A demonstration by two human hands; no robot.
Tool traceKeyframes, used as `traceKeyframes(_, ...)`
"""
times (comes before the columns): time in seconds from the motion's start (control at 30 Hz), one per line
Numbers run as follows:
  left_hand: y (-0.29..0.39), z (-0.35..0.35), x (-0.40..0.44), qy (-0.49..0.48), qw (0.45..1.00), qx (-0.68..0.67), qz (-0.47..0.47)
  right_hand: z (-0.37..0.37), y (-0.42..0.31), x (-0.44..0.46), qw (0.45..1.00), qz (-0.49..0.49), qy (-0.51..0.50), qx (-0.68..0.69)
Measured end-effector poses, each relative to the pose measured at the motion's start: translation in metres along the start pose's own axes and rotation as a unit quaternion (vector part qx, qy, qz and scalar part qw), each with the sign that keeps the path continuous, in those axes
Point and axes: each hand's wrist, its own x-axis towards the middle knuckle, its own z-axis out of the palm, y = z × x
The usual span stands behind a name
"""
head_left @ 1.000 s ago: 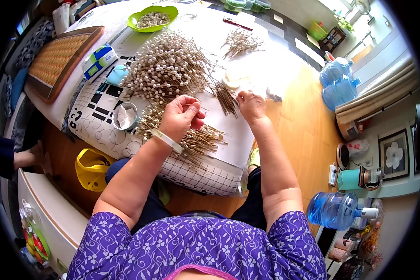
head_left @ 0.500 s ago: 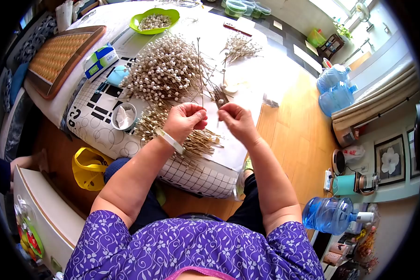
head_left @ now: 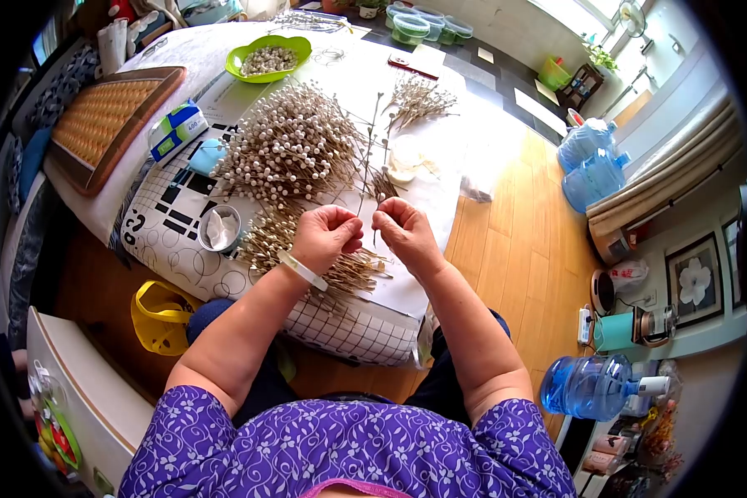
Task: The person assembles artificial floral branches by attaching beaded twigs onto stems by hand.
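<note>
My left hand (head_left: 328, 236) is closed in a pinch on a thin dark stem (head_left: 367, 162), which stands up from the fingers and leans slightly right. Close beside it, my right hand (head_left: 407, 236) has thumb and fingers pinched together. A thin dark end shows under those fingertips; what it belongs to is unclear. Behind the hands lies a small bundle of brown stems (head_left: 382, 184). Left of them spreads a large pile of stems with white bead-like tips (head_left: 295, 145). A smaller bunch of budded stems (head_left: 278, 241) lies partly behind my left hand.
On the table are a green bowl (head_left: 239, 60) of beads, a small cup (head_left: 232, 241), a tissue pack (head_left: 177, 130), a white roll (head_left: 404, 158), a phone (head_left: 412, 69) and another dried bunch (head_left: 419, 100). A yellow bag (head_left: 159, 324) sits on the floor. Water jugs (head_left: 585, 387) stand right.
The stem in my left hand has tilted from upright to leaning right. My right hand has come lower and closer to my left. The other person's hand at far left has drawn back.
</note>
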Motion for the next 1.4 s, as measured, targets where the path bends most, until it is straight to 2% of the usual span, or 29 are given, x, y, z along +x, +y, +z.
traceKeyframes(0.13, 0.002, 0.001, -0.002, -0.006, 1.000, 0.020, -0.001, 0.003, -0.008, -0.004, 0.998, 0.013, -0.038, 0.055)
traceKeyframes(0.2, 0.002, 0.001, -0.001, -0.001, 1.000, 0.026, 0.001, -0.001, 0.001, 0.000, 0.999, 0.015, -0.024, 0.043)
traceKeyframes(0.27, 0.003, -0.003, 0.002, 0.025, 1.000, 0.012, 0.015, -0.010, 0.024, 0.009, 0.994, -0.031, 0.073, -0.070)
traceKeyframes(0.3, 0.006, -0.005, 0.002, 0.023, 0.999, 0.017, 0.020, -0.013, 0.022, 0.008, 0.978, -0.013, 0.105, -0.179)
traceKeyframes(0.33, 0.006, -0.006, 0.002, 0.023, 0.999, 0.016, 0.020, -0.015, 0.020, 0.008, 0.978, -0.012, 0.104, -0.179)
traceKeyframes(0.4, 0.004, -0.005, 0.001, 0.023, 0.999, 0.039, 0.026, -0.015, 0.013, 0.005, 0.886, -0.040, 0.122, -0.445)
traceKeyframes(0.47, 0.002, -0.001, 0.000, 0.021, 0.998, 0.051, 0.032, -0.001, -0.001, -0.001, 0.877, -0.064, 0.131, -0.457)
traceKeyframes(0.5, -0.001, 0.001, -0.001, 0.005, 0.998, 0.060, 0.035, 0.003, -0.003, -0.002, 0.947, -0.070, 0.096, -0.299)
traceKeyframes(0.53, -0.002, 0.003, -0.002, -0.012, 0.997, 0.070, 0.038, 0.007, -0.005, -0.003, 0.987, -0.074, 0.059, -0.130)
traceKeyframes(0.57, -0.002, 0.003, -0.004, -0.022, 0.994, 0.099, 0.048, 0.009, -0.004, -0.004, 0.996, -0.053, 0.032, -0.071)
traceKeyframes(0.67, -0.004, 0.006, -0.006, -0.035, 0.992, 0.107, 0.059, 0.001, 0.014, 0.004, 0.996, -0.051, 0.036, -0.062)
traceKeyframes(0.73, 0.001, 0.007, -0.008, -0.035, 0.995, 0.091, 0.035, 0.002, 0.005, 0.002, 0.998, -0.043, 0.030, -0.045)
traceKeyframes(0.8, 0.005, 0.009, -0.010, -0.058, 0.997, 0.031, -0.040, 0.000, -0.002, 0.001, 1.000, -0.020, 0.018, -0.009)
traceKeyframes(0.87, 0.002, 0.007, -0.009, -0.075, 0.995, 0.013, -0.060, -0.002, 0.000, 0.003, 0.999, -0.036, 0.023, -0.004)
traceKeyframes(0.93, 0.003, 0.007, -0.009, -0.090, 0.993, -0.004, -0.080, -0.007, -0.001, 0.002, 0.998, 0.020, -0.009, 0.063)
traceKeyframes(0.97, 0.005, 0.008, -0.010, -0.097, 0.990, -0.030, -0.098, -0.007, -0.001, 0.002, 0.998, 0.019, -0.008, 0.063)
traceKeyframes(1.03, 0.006, 0.009, -0.011, -0.105, 0.986, -0.055, -0.118, -0.004, -0.002, 0.001, 0.988, 0.023, -0.042, 0.146)
traceKeyframes(1.13, 0.005, 0.008, -0.011, -0.108, 0.983, -0.087, -0.124, -0.003, -0.009, -0.001, 0.985, 0.034, -0.075, 0.153)
traceKeyframes(1.2, 0.001, 0.007, -0.009, -0.089, 0.992, -0.047, -0.079, -0.001, -0.013, -0.002, 0.985, 0.046, -0.068, 0.149)
traceKeyframes(1.3, 0.000, 0.007, -0.009, -0.084, 0.995, -0.013, -0.058, -0.003, -0.008, -0.001, 1.000, 0.016, -0.017, 0.008)
traceKeyframes(1.4, -0.003, 0.006, -0.009, -0.087, 0.995, -0.005, -0.046, -0.004, -0.006, 0.000, 0.999, 0.001, -0.036, -0.002)
